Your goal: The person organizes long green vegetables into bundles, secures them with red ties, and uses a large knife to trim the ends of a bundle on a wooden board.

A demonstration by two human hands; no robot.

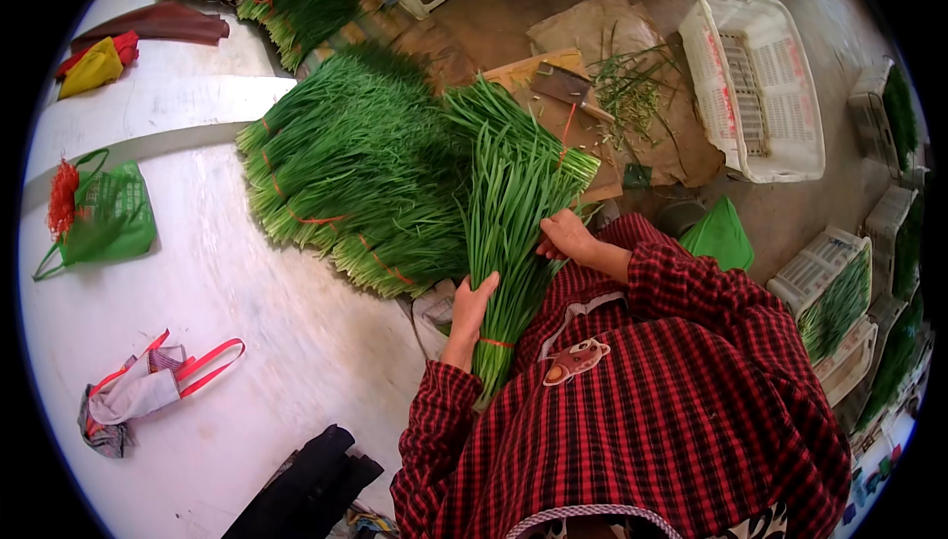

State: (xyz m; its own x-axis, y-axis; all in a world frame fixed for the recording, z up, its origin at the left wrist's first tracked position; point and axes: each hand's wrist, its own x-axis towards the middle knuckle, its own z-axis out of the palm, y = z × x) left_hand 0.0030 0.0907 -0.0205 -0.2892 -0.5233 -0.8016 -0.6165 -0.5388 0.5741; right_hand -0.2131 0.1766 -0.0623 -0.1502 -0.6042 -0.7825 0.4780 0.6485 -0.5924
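Note:
A long bundle of garlic chives (511,221) lies before me, its pale stem ends towards my body. An orange tie (496,343) circles it near those ends. My left hand (474,309) grips the bundle's left side just above the tie, thumb on top of the leaves. At the right edge my right hand (566,235) has its fingers curled against the leaves; what is between them is hidden. Another tied bundle (533,124) lies crosswise beyond, its cut stems to the right. To the left is a large heap of tied chives (355,176).
A cleaver (570,87) rests on a board (511,76) beside loose trimmings (629,95). A white plastic crate (778,87) stands at the right, and filled crates (829,302) line the far right. A green bag (115,213) and a cloth bag (141,394) lie on the white surface (244,332).

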